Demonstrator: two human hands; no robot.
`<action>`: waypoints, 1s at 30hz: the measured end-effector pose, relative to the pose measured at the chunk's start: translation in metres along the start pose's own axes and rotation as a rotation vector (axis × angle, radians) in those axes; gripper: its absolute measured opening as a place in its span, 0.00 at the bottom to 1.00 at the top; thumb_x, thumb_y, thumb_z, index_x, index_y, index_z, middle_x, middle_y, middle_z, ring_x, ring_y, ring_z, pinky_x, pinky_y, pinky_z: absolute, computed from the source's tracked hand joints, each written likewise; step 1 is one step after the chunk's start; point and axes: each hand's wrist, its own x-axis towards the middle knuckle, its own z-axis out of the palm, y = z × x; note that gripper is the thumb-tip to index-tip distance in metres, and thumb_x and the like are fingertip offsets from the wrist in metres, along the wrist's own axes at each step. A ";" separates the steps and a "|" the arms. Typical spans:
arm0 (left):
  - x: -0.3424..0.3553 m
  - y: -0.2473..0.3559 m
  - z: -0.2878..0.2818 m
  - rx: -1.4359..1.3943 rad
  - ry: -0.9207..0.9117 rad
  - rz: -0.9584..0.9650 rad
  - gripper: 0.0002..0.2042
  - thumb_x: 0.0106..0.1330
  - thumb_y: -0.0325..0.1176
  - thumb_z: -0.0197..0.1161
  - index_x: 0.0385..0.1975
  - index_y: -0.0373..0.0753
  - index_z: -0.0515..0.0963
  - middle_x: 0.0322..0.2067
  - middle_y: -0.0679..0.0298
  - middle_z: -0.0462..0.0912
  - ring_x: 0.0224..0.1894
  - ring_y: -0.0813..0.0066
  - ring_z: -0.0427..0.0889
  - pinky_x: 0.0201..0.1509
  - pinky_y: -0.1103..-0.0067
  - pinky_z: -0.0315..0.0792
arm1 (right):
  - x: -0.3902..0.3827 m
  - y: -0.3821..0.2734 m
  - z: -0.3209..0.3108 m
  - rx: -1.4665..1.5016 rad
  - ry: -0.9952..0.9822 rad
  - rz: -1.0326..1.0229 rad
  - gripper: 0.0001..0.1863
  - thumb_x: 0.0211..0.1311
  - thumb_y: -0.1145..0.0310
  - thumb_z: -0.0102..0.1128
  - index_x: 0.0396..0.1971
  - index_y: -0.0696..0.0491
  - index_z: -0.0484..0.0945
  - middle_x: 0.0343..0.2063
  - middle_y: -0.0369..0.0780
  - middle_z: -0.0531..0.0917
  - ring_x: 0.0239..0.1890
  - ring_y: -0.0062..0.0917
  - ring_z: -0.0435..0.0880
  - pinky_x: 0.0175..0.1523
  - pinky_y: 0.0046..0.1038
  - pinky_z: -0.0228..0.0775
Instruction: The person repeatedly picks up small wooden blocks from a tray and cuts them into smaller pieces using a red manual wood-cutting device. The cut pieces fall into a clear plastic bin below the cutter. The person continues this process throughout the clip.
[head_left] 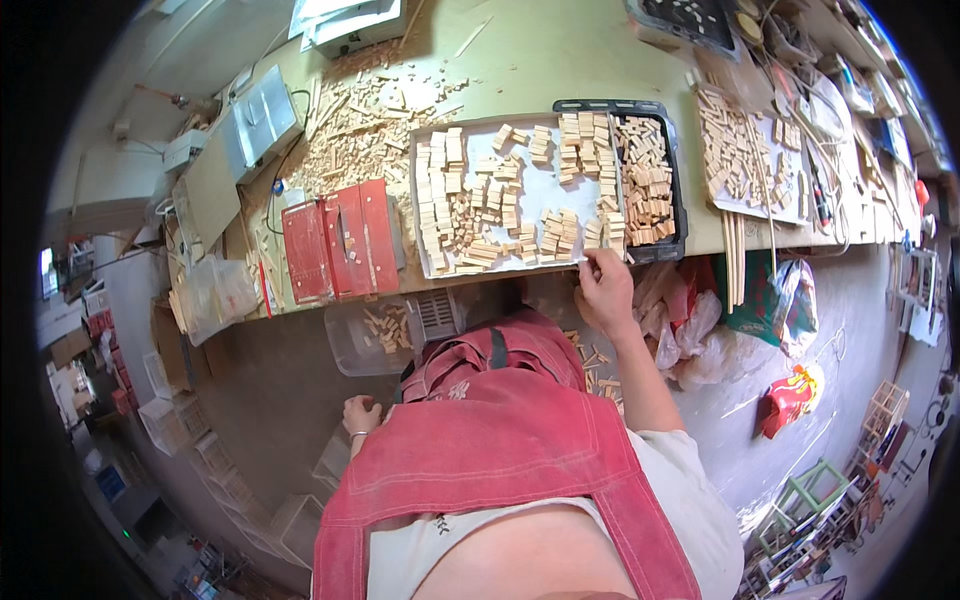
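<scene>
Our right hand (604,288) draws its fingers together at the near rim of the pale tray (545,192); we cannot tell whether they pinch anything. Our left hand (362,413) hangs loosely curled, its grip unclear to us. From our right hand, the tray's wooden blocks (500,195) lie toward eleven o'clock, a black crate (612,105) at one, a red fixture (350,238) at nine.

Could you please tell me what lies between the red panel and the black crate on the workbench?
In the head view, a shallow white-lined tray holding small wooden blocks lies between them, partly overlapping the black crate.
</scene>
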 end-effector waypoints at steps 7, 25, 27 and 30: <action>-0.035 -0.021 0.050 -0.009 -0.052 -0.165 0.17 0.58 0.46 0.74 0.46 0.50 0.89 0.54 0.58 0.83 0.58 0.53 0.84 0.64 0.58 0.76 | 0.083 0.023 -0.015 -0.319 0.030 -0.239 0.09 0.58 0.70 0.71 0.39 0.52 0.84 0.38 0.42 0.83 0.47 0.40 0.82 0.53 0.42 0.70; -0.093 -0.030 0.091 -0.047 -0.069 -0.290 0.19 0.58 0.47 0.72 0.47 0.49 0.88 0.54 0.52 0.83 0.59 0.49 0.83 0.64 0.54 0.77 | 0.220 0.045 0.037 -0.546 -0.133 -0.439 0.13 0.54 0.71 0.68 0.41 0.47 0.86 0.41 0.39 0.80 0.50 0.38 0.80 0.55 0.43 0.70; -0.097 -0.029 0.094 -0.015 -0.104 -0.310 0.18 0.58 0.47 0.72 0.47 0.49 0.88 0.54 0.52 0.83 0.59 0.48 0.83 0.64 0.54 0.77 | 0.223 0.046 0.040 -0.567 -0.126 -0.439 0.12 0.53 0.71 0.68 0.40 0.47 0.86 0.41 0.39 0.80 0.50 0.38 0.80 0.55 0.43 0.70; -0.099 -0.032 0.100 0.038 -0.152 -0.327 0.17 0.58 0.47 0.72 0.45 0.49 0.87 0.54 0.52 0.83 0.58 0.47 0.83 0.64 0.53 0.76 | 0.227 0.050 0.044 -0.588 -0.162 -0.436 0.11 0.52 0.70 0.68 0.38 0.48 0.85 0.41 0.39 0.80 0.50 0.38 0.80 0.55 0.43 0.70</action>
